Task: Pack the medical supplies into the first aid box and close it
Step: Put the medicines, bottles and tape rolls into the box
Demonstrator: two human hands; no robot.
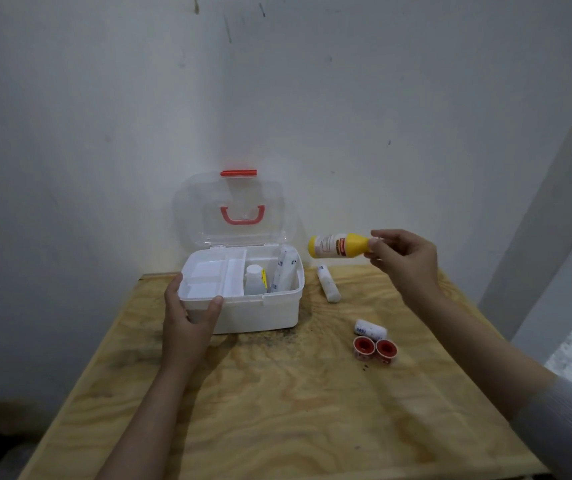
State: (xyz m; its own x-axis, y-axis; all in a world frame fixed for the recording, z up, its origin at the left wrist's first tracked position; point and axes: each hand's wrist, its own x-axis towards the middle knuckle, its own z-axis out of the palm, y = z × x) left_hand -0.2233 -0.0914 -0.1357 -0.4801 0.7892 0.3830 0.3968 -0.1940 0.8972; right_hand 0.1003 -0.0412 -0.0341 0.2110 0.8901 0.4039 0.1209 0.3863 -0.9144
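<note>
While we hold things as they are now, these lines tell how we should go on.

Right grip: our right hand [403,258] pinches the cap end of the yellow bottle [340,245] between the fingertips; the bottle lies on its side in the air, its base pointing left toward the box.

Left grip: our left hand [187,315] clasps the near left corner of the first aid box [260,313], thumb over the rim, so the box does not slide.

Step in hand: we judge that the bottle goes next into the right compartment; we should turn it upright and lower it into the free space between the white bottle [254,280] and the wrapped roll [284,271] that leans there.

Care: a pinch at the cap is light, so we move slowly.

Bottle look: yellow body, white label with a red band; the print is too blurred to read.

Box look: white, with a clear lid [232,209] standing open against the wall and a tray with dividers on the left.

Left to pack: on the table [277,410], right of the box, a long roll [328,284], a short roll [369,330] and two red tape spools [375,348].
</note>
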